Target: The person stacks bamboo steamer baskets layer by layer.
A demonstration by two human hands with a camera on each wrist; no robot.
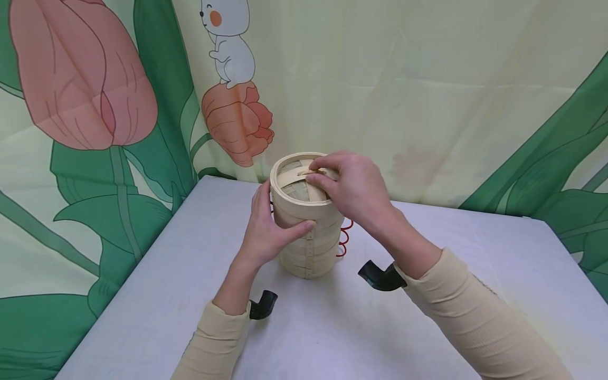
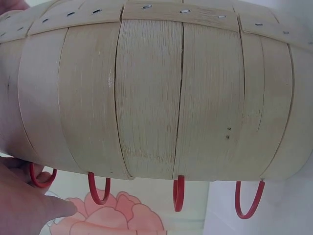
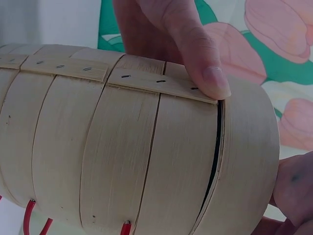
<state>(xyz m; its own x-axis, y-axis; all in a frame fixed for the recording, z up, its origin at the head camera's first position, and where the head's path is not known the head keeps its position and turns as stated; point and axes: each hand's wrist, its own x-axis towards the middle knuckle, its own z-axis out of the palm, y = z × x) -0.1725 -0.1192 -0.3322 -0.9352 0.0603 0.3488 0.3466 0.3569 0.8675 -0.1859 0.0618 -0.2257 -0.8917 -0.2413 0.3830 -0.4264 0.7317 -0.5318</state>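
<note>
A tall stack of bamboo steamer tiers (image 1: 309, 253) stands upright on the table, topped by a woven lid (image 1: 292, 190). My left hand (image 1: 266, 229) grips the upper side of the stack, its thumb across the front seam and the other fingers round the far left side, partly hidden. Thumb and fingertips of my right hand (image 1: 358, 184) pinch the small loop handle (image 1: 304, 172) at the lid's middle. In the right wrist view a thin dark gap shows between the lid's rim (image 3: 249, 147) and the tier below, right at the left thumb's tip.
Red wire loops (image 2: 178, 193) stick out from the steamer's sides. White cloth covers the table (image 1: 332, 327), and a printed curtain (image 1: 380, 95) hangs behind it. Black camera mounts (image 1: 382, 277) jut from both wrists.
</note>
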